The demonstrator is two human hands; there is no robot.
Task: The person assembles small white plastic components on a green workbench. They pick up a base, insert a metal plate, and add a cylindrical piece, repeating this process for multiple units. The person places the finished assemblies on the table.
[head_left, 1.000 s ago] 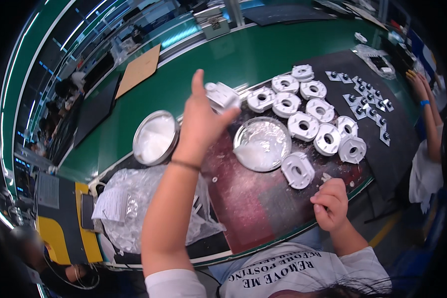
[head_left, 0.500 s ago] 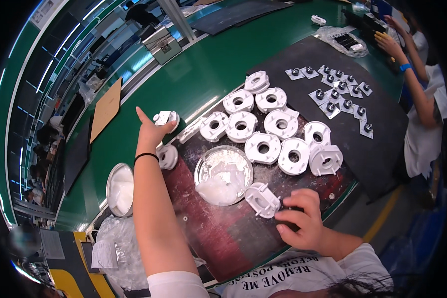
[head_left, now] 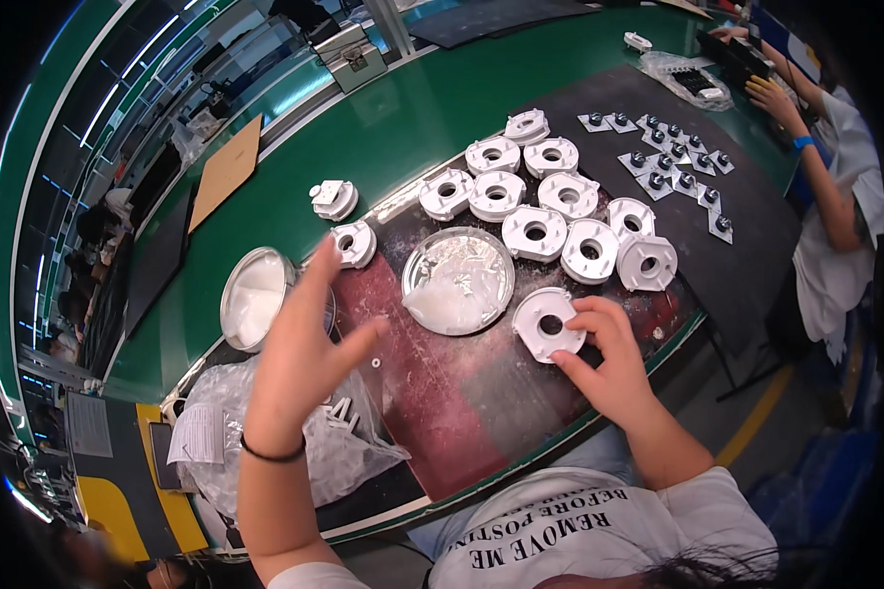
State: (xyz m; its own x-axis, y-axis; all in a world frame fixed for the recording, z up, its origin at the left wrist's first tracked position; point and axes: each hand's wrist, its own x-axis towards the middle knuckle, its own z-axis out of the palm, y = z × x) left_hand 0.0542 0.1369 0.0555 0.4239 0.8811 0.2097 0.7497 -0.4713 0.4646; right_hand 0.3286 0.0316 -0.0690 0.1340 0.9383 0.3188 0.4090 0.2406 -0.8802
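At the near right of the mat, my right hand (head_left: 611,361) pinches the edge of a white round plastic housing (head_left: 528,326) with a centre hole; thumb and fingers are closed on its right side. My left hand (head_left: 304,344), empty with thumb and fingers apart, hovers over the left part of the table. Just beyond its fingertips sits another white housing (head_left: 361,245). Farther off, a white housing with a small block on top (head_left: 335,199) stands on the green tabletop. Between my hands lies a round metal lid (head_left: 496,280) bearing whitish, grease-like paste (head_left: 442,306).
Several white housings (head_left: 537,233) stand grouped beyond the lid. Metal plates with dark round parts (head_left: 680,157) lie on a black mat (head_left: 599,108). A tin of white paste (head_left: 255,299) and a clear plastic bag (head_left: 226,393) are left. A co-worker's hand (head_left: 776,98) is at far right.
My left hand has come back toward me, away from the housing with the block, which now stands on the table. My right hand has taken hold of the near housing. The view has shifted.
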